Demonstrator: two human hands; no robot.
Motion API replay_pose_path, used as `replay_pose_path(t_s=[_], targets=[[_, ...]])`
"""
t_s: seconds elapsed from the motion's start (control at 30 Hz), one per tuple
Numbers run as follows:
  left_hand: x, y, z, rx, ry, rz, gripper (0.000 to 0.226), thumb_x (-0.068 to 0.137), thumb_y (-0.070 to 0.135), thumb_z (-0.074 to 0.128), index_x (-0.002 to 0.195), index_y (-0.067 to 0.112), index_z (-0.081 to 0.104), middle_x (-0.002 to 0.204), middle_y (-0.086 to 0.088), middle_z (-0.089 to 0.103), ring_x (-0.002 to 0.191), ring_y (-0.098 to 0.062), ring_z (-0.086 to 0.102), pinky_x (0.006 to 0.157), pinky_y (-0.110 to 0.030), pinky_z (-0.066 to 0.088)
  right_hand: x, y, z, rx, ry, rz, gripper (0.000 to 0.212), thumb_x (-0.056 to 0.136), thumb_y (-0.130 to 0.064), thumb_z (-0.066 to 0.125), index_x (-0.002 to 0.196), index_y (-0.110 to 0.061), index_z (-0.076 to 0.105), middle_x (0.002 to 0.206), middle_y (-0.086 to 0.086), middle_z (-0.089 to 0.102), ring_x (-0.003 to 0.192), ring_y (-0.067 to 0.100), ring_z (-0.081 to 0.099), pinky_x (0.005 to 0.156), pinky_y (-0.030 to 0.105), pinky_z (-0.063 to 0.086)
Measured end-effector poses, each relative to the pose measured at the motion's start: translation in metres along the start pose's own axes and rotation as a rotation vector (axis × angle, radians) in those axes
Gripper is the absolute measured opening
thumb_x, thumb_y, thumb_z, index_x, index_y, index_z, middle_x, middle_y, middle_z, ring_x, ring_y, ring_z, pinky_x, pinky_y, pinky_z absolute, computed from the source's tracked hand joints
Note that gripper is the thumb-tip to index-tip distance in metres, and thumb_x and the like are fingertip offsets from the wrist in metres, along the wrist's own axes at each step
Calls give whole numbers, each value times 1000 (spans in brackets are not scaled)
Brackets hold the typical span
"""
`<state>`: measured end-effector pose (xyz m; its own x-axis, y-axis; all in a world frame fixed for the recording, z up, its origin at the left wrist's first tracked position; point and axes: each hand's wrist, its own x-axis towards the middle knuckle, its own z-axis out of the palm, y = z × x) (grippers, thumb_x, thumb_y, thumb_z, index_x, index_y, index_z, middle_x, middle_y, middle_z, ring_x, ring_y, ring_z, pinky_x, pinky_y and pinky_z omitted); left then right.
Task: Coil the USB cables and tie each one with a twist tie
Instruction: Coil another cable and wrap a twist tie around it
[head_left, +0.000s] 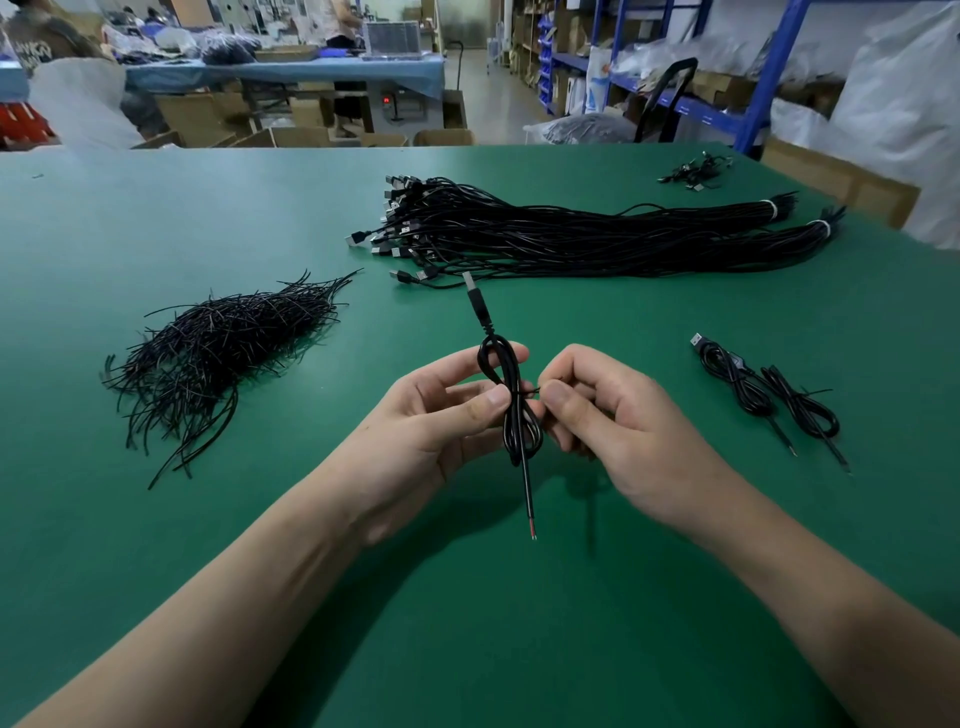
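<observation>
Two hands meet over the middle of the green table (156, 218), and between them is one coiled USB cable (511, 364), held a little above the surface. Its long axis runs from near to far, leaning slightly left at the far end: the plug (470, 285) points away from the person, and the thin bare wire end (529, 509) hangs toward the person. The left hand (441, 415) pinches the coil at its waist with thumb and forefinger. The right hand (613, 415) is curled, and its thumb and forefinger seem to pinch the short end of a twist tie (531, 391), which crosses the waist and sticks out to the right. So the tie lies across the cable's axis, on the right hand's side, and I judge that the twisting belongs to this hand while the left only steadies the coil. The cable is black, thin and glossy, folded into a long narrow loop with a tight waist. Two finished coils (763, 389) lie to the right, loose ties (218, 353) to the left.
</observation>
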<state>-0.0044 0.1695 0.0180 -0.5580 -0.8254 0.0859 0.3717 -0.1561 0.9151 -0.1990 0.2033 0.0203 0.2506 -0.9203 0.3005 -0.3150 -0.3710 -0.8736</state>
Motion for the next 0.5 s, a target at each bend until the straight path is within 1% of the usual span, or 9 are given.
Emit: replay_pose_path(t_s=[0.07,0.13,0.17,0.27,0.33,0.37,0.5], targets=[[0,-1,1,-22,-9,-1,30,86,8,65,110,22,77,99,-12,75,88,-18,73,78,-26,57,1,2,-1,32,-14,-1,15,101,-31,48,88,-28,57,78,8,62,70,10,52,68,28,42],[0,-1,2,-36,-6,-3,30,87,6,64,108,23,78,99,-12,75,88,-18,73,78,-26,57,2,3,-2,53,-21,-2,14,100,-30,49,89,-28,57,82,13,62,71,10,53,69,26,42],[0,-2,2,-44,-3,-3,30,87,6,64,107,23,78,99,-11,75,89,-17,73,78,-25,57,2,4,-2,63,-25,-1,13,100,-30,49,90,-28,57,82,11,63,72,9,53,69,25,42],[0,-2,2,-62,-7,7,29,85,8,66,107,23,78,97,-10,75,88,-17,73,78,-26,57,3,6,-2,97,-30,-4,11,100,-25,50,92,-27,58,80,-3,64,72,7,54,69,20,43],[0,-2,2,-49,-22,17,29,84,10,67,108,24,77,97,-8,75,89,-16,73,79,-26,57,3,5,-3,102,-23,-6,11,100,-24,52,91,-25,58,78,-5,63,71,7,55,69,20,44],[0,-2,2,-38,-32,23,29,84,12,68,108,25,77,98,-7,75,90,-15,73,80,-27,57,3,4,-3,104,-18,-5,11,99,-24,53,90,-25,58,77,-2,63,70,8,54,68,20,44],[0,-4,1,-6,-56,56,29,86,13,67,111,24,75,101,-3,72,91,-15,71,82,-28,56,3,3,-4,173,-23,24,11,97,-23,56,87,-18,59,80,22,59,67,8,52,64,18,43]])
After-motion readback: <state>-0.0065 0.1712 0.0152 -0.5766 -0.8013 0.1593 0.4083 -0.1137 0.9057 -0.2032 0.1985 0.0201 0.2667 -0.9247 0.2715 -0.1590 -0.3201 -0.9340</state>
